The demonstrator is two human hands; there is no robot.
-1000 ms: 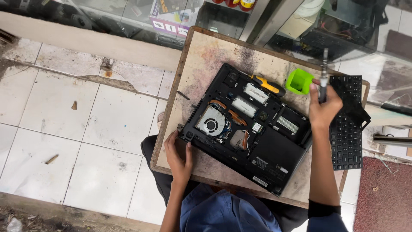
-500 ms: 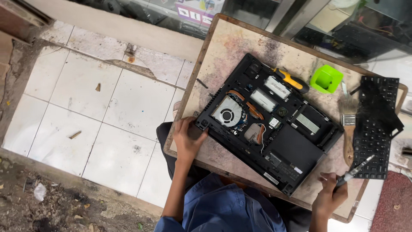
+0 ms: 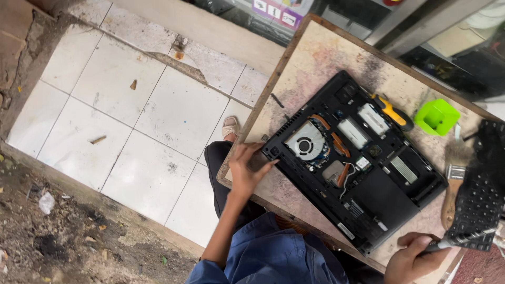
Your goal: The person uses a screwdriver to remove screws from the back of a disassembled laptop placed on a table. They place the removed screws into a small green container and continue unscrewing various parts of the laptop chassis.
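Note:
An opened black laptop (image 3: 363, 194) lies bottom-up on a worn wooden table (image 3: 326, 63), its fan (image 3: 306, 142), copper heat pipes and boards exposed. My left hand (image 3: 246, 171) rests on the table at the laptop's near left corner, fingertips touching its edge. My right hand (image 3: 413, 257) is at the table's near right edge, closed around the handle of a slim tool (image 3: 463, 239) that points right over a detached black keyboard (image 3: 481, 194).
A yellow-handled screwdriver (image 3: 392, 112) lies along the laptop's far edge. A green plastic holder (image 3: 436, 117) and a paintbrush (image 3: 455, 173) sit at the right. White floor tiles (image 3: 131, 121) and dirt ground are at the left. My sandalled foot (image 3: 230, 126) is below the table.
My right hand came down from the far right side of the table to its near right edge, holding the tool. The view shifted left. My left hand stayed at the laptop's corner.

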